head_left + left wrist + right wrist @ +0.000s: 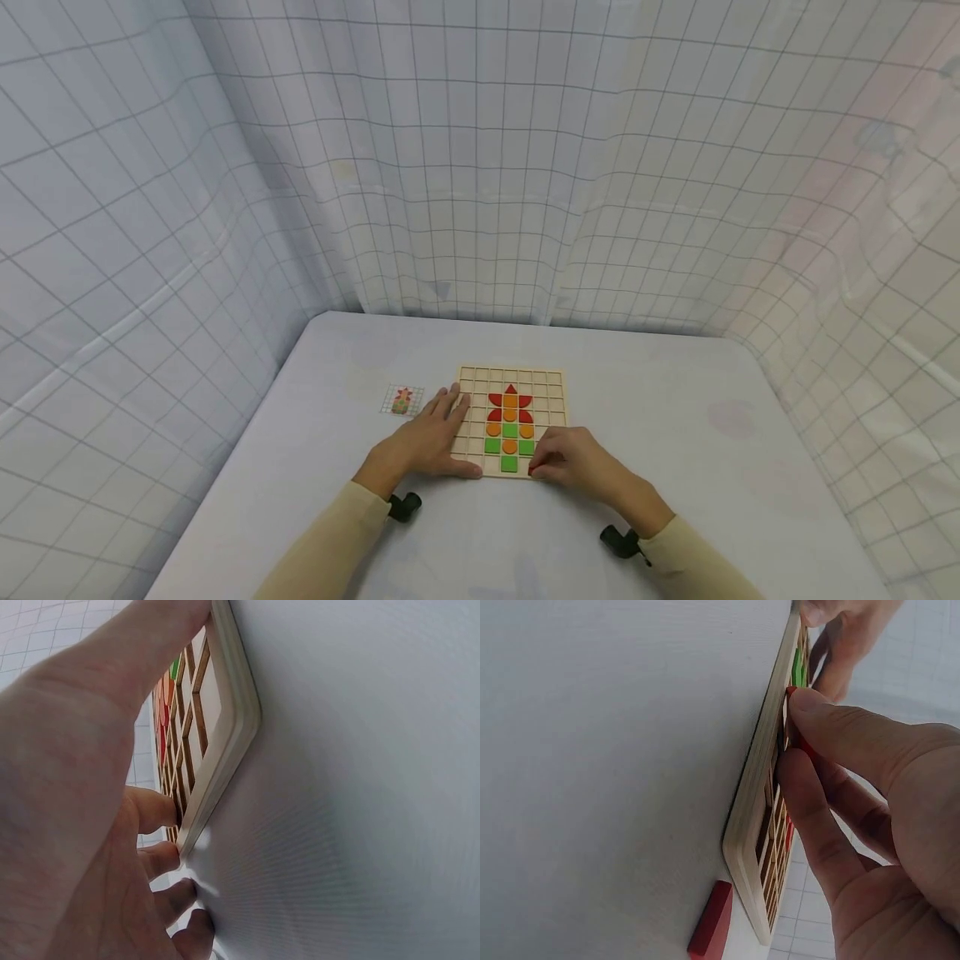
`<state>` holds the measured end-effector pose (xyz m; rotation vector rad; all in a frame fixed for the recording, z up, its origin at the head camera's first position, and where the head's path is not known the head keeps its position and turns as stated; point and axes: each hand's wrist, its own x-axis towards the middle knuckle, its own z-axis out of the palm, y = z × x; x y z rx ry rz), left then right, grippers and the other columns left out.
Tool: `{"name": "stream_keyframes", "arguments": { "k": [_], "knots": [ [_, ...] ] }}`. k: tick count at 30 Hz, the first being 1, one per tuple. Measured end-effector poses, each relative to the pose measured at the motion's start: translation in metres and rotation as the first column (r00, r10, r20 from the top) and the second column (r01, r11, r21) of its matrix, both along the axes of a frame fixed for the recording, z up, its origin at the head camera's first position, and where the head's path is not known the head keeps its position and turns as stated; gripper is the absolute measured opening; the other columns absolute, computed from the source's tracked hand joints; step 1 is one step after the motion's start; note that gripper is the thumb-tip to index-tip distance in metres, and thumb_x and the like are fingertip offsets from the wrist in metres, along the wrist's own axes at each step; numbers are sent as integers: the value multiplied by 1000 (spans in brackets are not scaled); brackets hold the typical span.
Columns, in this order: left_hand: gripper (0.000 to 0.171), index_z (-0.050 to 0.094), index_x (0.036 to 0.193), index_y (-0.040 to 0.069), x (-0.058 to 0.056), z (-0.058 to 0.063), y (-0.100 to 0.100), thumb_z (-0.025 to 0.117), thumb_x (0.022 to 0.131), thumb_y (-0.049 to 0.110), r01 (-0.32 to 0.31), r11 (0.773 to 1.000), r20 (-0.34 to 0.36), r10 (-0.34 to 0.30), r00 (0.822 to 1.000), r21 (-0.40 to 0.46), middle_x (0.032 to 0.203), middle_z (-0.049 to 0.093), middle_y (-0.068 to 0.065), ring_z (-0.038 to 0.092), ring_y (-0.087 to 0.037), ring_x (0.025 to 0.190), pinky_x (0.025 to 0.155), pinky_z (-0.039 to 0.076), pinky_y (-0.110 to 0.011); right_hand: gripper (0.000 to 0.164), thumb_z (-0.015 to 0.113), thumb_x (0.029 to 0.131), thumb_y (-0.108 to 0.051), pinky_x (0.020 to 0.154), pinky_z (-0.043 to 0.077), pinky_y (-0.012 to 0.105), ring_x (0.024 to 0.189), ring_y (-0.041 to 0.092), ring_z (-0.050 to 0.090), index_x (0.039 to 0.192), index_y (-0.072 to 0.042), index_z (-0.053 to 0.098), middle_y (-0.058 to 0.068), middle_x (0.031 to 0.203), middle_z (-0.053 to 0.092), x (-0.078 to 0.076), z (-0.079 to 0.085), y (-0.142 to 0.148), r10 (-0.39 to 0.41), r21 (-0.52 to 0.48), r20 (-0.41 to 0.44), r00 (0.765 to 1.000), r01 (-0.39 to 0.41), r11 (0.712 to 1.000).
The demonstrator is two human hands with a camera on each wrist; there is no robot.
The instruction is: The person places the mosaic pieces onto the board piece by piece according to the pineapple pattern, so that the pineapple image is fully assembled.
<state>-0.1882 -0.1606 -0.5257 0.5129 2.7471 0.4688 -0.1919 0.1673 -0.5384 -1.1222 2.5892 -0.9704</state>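
Observation:
A wooden grid board (472, 379) lies flat on the table, with red, orange and green pieces set in its squares. My left hand (431, 437) rests with spread fingers along its left side, the thumb on the near edge. In the left wrist view, the thumb and some fingertips touch the board's frame (232, 727). My right hand (573, 458) pinches a red piece (802, 742) between thumb and fingers over the near right squares. Beside that piece are green squares (509, 464). The held piece's full shape is hidden by the fingers.
A small pattern card (402, 400) with a printed coloured figure lies left of the board. Another red piece (711, 922) lies on the table by the board's corner. White gridded curtains (480, 167) hang around the white table (675, 400).

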Motion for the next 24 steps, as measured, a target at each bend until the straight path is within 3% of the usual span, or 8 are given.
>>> {"name": "stream_keyframes", "arguments": {
  "k": [10, 24],
  "knots": [
    [135, 23, 186, 6, -3, -5, -3, 88, 92, 77, 1, 1000, -4, -1, 1000, 3, 197, 13, -21, 18, -46, 183, 142, 37, -65, 7, 93, 100, -10, 87, 65, 20, 99, 2, 69, 101, -17, 92, -5, 106, 79, -3, 3, -4, 24, 49, -64, 998, -21, 999],
    [135, 24, 186, 6, -3, -6, -2, 89, 91, 76, 0, 1000, -2, 0, 1000, 4, 197, 13, -21, 18, -46, 183, 141, 39, -66, 8, 95, 98, -11, 85, 64, 19, 95, 0, 67, 104, -16, 94, -4, 103, 79, -8, 0, -7, 52, 29, -80, 995, -50, 998]
  ]
}}
